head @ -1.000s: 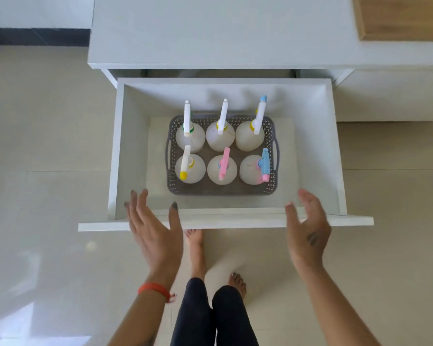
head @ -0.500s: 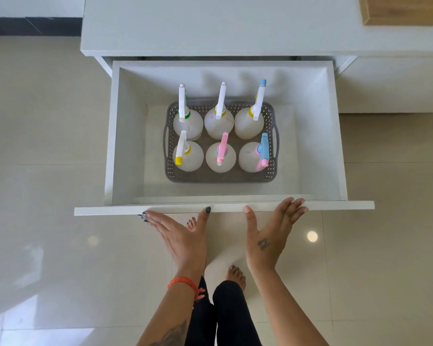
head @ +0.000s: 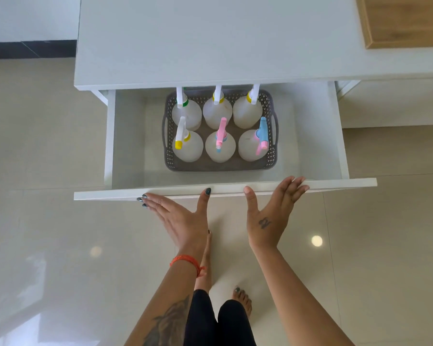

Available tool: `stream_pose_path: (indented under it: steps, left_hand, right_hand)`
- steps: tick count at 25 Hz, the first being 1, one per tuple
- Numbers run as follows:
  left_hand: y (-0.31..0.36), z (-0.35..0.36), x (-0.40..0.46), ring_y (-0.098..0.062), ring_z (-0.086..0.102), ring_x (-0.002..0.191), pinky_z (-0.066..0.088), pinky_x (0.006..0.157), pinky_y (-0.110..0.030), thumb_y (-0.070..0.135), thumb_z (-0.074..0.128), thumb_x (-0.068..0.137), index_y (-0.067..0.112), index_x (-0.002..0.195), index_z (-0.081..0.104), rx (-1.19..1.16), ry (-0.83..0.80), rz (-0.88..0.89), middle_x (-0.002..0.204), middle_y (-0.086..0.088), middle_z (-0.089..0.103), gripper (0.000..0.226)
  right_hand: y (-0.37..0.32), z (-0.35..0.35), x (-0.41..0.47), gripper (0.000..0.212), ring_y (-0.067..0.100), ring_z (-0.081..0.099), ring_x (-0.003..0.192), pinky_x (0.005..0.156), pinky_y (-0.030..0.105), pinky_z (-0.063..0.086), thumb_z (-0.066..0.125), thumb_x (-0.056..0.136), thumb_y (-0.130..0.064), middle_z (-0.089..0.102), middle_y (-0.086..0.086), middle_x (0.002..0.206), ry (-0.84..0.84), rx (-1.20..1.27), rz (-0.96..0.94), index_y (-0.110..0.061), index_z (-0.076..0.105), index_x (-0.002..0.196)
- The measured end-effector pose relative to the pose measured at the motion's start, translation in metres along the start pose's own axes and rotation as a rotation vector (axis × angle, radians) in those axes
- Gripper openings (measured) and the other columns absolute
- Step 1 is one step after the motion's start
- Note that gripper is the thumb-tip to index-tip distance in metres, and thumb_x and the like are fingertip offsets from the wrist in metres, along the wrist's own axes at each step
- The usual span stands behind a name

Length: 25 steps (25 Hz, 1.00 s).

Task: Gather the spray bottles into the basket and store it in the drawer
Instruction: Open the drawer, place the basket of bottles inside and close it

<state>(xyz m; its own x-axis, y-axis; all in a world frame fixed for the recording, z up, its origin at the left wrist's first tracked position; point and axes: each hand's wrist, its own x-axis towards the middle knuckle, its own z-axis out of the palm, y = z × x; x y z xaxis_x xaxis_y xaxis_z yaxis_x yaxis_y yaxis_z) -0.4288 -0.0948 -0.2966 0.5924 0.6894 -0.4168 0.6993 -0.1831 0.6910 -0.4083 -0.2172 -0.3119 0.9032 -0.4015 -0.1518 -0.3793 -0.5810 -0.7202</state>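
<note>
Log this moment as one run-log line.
phase: closing drawer | left hand: pressing front | right hand: pressing front | basket: inside, six bottles

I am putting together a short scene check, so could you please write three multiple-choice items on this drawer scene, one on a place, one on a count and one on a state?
1. Where does the grey basket stand?
A. on the floor
B. inside the drawer
C. on the countertop

2. How many spray bottles are in the basket?
A. four
B. five
C. six

3. How do the hands meet the drawer front?
A. open, fingers straight
B. as fists
C. not touching

Answers: 1 B, it sits on the drawer's bottom. 2 C, two rows of three. 3 A, the left hand and right hand lie flat against it.
</note>
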Motion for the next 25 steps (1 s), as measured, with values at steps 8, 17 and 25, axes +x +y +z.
stream_pose_path:
  steps: [8,17,25]
  left_hand:
    - [0.052,0.021,0.06,-0.027,-0.014,0.144,0.001,0.119,-0.036,0.057,0.065,0.074,0.001,0.143,-0.019,-0.011,-0.024,0.039,0.156,-0.016,-0.02,0.122]
    - [0.102,0.042,0.122,-0.03,-0.016,0.144,-0.001,0.118,-0.035,0.055,0.065,0.075,0.0,0.143,-0.018,-0.013,-0.033,0.09,0.155,-0.017,-0.02,0.12]
    - [0.129,0.053,0.158,-0.025,-0.013,0.145,0.003,0.118,-0.032,0.042,0.064,0.082,0.0,0.144,-0.017,0.009,-0.064,0.156,0.157,-0.011,-0.019,0.11]
  right_hand:
    - [-0.038,0.027,0.066,0.089,0.034,-0.007,0.145,0.117,0.045,0.017,0.059,0.085,-0.044,0.004,0.023,0.156,0.012,0.005,-0.042,0.005,0.013,0.144]
    - [-0.079,0.053,0.137,0.095,0.033,-0.009,0.145,0.118,0.044,0.017,0.055,0.085,-0.05,-0.002,0.021,0.157,0.03,0.004,-0.071,0.003,0.004,0.145]
    - [-0.103,0.072,0.171,0.092,0.033,-0.004,0.145,0.117,0.039,0.02,0.055,0.09,-0.04,-0.006,0.024,0.156,0.043,0.043,-0.063,0.006,-0.004,0.143]
